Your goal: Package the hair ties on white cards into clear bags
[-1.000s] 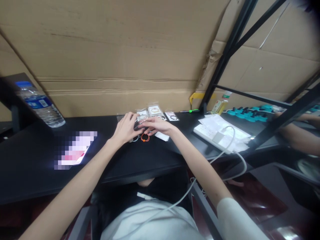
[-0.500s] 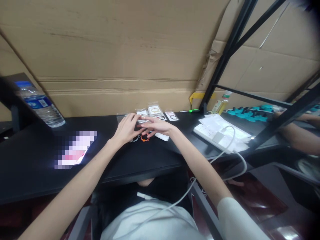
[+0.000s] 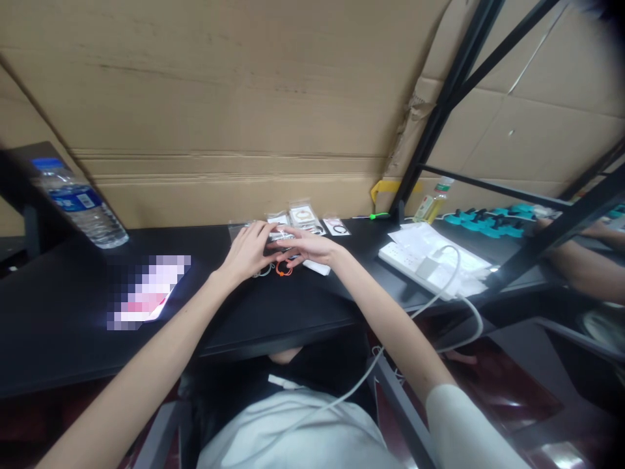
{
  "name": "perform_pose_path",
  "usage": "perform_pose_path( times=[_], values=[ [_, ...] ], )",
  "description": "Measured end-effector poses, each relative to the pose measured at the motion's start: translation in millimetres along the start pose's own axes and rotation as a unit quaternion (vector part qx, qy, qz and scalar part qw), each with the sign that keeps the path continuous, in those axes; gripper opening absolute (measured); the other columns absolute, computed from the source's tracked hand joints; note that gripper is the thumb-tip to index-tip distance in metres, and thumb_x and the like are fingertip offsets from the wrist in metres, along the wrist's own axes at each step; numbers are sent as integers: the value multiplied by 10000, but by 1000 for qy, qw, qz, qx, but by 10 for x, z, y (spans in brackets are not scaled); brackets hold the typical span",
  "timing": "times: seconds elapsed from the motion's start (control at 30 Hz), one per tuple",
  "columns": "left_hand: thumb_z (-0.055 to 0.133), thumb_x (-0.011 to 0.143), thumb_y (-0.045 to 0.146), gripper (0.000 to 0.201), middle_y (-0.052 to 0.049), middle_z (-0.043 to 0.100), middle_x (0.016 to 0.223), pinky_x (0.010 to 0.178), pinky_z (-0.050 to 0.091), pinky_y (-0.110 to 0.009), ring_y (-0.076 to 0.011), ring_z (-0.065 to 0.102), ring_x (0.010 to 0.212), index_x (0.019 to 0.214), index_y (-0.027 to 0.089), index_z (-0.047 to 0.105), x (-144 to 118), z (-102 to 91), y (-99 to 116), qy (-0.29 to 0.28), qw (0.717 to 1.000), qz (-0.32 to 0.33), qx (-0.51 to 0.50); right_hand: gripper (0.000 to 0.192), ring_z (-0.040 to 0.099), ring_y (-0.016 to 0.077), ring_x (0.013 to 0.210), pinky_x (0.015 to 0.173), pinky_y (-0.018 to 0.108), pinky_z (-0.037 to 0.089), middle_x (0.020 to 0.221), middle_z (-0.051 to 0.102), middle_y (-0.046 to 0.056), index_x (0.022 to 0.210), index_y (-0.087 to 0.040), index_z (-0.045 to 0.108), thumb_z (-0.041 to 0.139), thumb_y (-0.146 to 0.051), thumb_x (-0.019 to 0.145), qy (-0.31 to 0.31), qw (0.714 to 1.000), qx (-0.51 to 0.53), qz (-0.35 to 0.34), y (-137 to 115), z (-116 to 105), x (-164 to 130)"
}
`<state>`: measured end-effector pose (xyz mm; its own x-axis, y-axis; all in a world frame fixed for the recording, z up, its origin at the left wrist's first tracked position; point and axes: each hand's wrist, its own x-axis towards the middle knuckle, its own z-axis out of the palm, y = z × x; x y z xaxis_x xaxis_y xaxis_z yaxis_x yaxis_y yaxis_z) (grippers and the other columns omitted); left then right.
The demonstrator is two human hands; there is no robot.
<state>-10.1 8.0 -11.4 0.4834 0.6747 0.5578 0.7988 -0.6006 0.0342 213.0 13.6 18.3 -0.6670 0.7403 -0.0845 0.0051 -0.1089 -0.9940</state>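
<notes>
Head view. My left hand (image 3: 247, 251) and right hand (image 3: 307, 246) meet over the black worktop (image 3: 73, 306), both forearms stretched forward and converging, palms down, wrists low. Between the fingertips I pinch a small clear packet (image 3: 279, 236), the left grip narrow on its left edge and the right grip narrow on its right edge; the packet sits just above the worktop surface. Directly under the hands lie an orange ring (image 3: 282, 269) and a pale ring (image 3: 263, 271), both on the worktop and near the packet. Just behind the packet rests a cluster of clear bagged rings (image 3: 303, 215). A white slip (image 3: 317, 267) lies beside my right hand. Well to the left of the packet a water bottle (image 3: 78, 202) lies tilted against the cardboard wall (image 3: 244, 98). Well to the right of the packet sits a white power strip (image 3: 430, 264) with a cable.
</notes>
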Motion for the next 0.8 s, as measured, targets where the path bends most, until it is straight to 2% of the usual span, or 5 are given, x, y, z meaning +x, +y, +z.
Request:
perform_pose_path(
  times=[0.2, 0.43, 0.57, 0.8],
  values=[
    [648, 971, 502, 542, -152, 646, 1311, 1014, 481, -465, -351, 607, 1251, 1410, 210, 523, 3, 18, 30, 2, 1000, 18, -5, 411, 772, 208, 1052, 772, 292, 683, 1499, 630, 87, 1305, -243, 673, 793, -336, 923, -30, 999, 3, -14, 2, 5, 17],
    [633, 979, 476, 578, -169, 643, 1348, 1016, 472, -477, -362, 601, 1261, 1462, 192, 493, 5, -23, 43, -4, 999, 37, -17, 536, 771, 212, 1012, 727, 300, 687, 1390, 698, 98, 1399, -270, 605, 808, -367, 912, -32, 999, 5, -4, 4, 2, 14],
    [655, 967, 455, 590, -166, 647, 1356, 1039, 457, -489, -362, 595, 1277, 1474, 200, 493, 10, -11, 42, -7, 999, 40, -20, 453, 773, 224, 1046, 711, 269, 680, 1411, 677, 106, 1309, -230, 655, 814, -361, 905, -46, 999, 4, -15, 2, 11, 18],
    [681, 951, 442, 597, -167, 649, 1324, 1034, 461, -476, -359, 596, 1267, 1457, 189, 491, 10, -10, 51, -5, 999, 42, -10, 467, 779, 229, 1043, 694, 262, 679, 1404, 678, 108, 1311, -229, 658, 823, -374, 899, -62, 998, 0, -22, -12, 30, 11]
  ],
)
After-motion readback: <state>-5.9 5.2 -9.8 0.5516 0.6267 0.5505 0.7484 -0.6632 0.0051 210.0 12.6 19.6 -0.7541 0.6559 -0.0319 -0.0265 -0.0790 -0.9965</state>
